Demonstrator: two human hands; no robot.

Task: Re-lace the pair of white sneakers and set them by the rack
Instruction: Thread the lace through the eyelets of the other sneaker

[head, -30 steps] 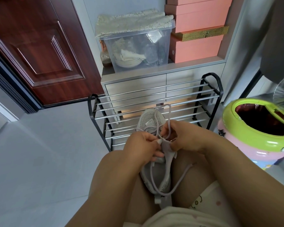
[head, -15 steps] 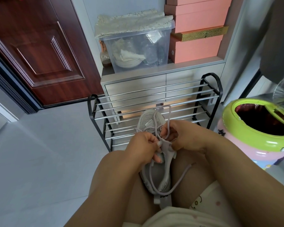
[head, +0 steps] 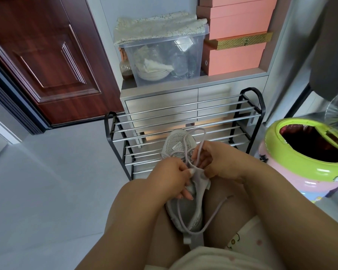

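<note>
One white mesh sneaker point(head: 179, 145) lies between my knees, toe pointing at the shoe rack point(head: 183, 121). My left hand point(head: 174, 178) grips the sneaker's tongue and side at mid-shoe. My right hand point(head: 213, 160) pinches the pale lace point(head: 200, 139), which loops up over the toe. A loose lace end point(head: 217, 213) trails down over my right thigh and round the heel. The second sneaker is not in view.
The black-framed rack with chrome bars stands just ahead against grey drawers point(head: 164, 106). A clear storage bin point(head: 164, 59) and pink boxes point(head: 234, 53) sit above. A green-and-pink bin point(head: 300, 158) is at right, a brown door point(head: 43, 61) at left, grey floor point(head: 47, 182) between.
My hands have shifted only slightly on the lace and tongue; the lace loop over the toe sits a little differently. The sneaker stays between my knees.
</note>
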